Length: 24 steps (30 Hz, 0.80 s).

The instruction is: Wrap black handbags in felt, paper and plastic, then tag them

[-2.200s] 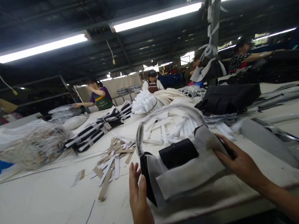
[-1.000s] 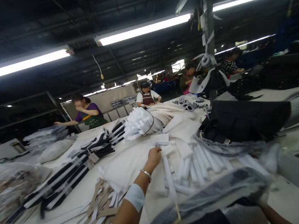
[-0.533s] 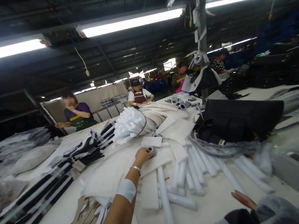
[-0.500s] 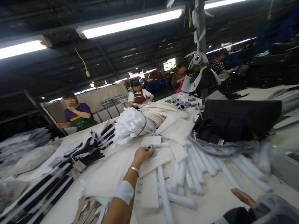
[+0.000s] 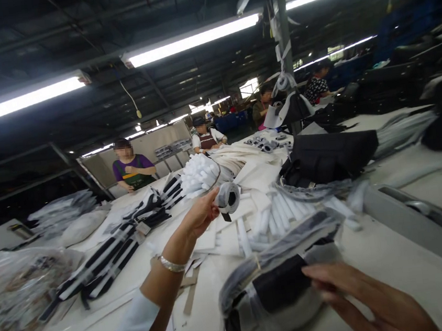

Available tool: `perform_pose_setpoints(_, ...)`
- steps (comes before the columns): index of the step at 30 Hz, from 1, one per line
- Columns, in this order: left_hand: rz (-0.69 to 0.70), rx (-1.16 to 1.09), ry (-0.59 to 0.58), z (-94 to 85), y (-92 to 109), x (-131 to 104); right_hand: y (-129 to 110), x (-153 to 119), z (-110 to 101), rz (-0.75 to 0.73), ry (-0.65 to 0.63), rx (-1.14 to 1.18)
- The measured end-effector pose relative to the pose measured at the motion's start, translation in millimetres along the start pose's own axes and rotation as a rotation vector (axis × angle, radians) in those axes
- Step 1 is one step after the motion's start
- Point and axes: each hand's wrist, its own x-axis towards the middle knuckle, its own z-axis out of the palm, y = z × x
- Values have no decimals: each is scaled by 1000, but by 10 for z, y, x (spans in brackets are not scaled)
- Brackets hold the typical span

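Observation:
My left hand [image 5: 202, 214] is closed round a grey roll [image 5: 229, 199] with a dark hollow centre, like a roll of tape. A short black strip hangs below the roll. In front of me lies a black bag [image 5: 277, 286] partly covered in clear plastic, its edge blurred by motion. My right hand [image 5: 369, 297] is beside it, with fingers stretched out and the fingertips at the bag's black panel. Whether they press on it I cannot tell. Beyond the roll lies a bundle of white tubes [image 5: 198, 174].
Loose white tubes [image 5: 277, 215] and another black bag [image 5: 328, 157] lie farther back. On the left are black-and-white strips [image 5: 108, 256] and a clear plastic bag [image 5: 17, 292]. A grey machine [image 5: 421, 234] stands at right. Several people work beyond the table, one in a green apron [image 5: 141, 180].
My left hand has lifted the grey roll off the table and drawn it nearer. The plastic-covered bag has come from the lower right to the front, and my right hand is over its side.

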Motion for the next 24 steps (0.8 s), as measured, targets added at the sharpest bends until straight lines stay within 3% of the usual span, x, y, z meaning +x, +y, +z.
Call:
perform_pose_setpoints(3,72,-19,-41,204,350,-458,-426,380,167,-25,18,39)
perform_pose_setpoints(7,252,76,-171,530,757,-1104,-780,715,169,127,92,110)
perform_pose_setpoints(12,335,189,-329,915,903,-1687,-1056,802,59,178,140,34)
perform_pose_setpoints(16,442,319,-365,910,795,-1714,-1011,634,-53,322,183,46)
perform_pose_setpoints(20,590,603,-159,684,564,-1507,-758,294,-121,665,189,370)
perform_pose_setpoints(24,276,722,-304,538,300,-1337,-570,-75,14,926,142,669)
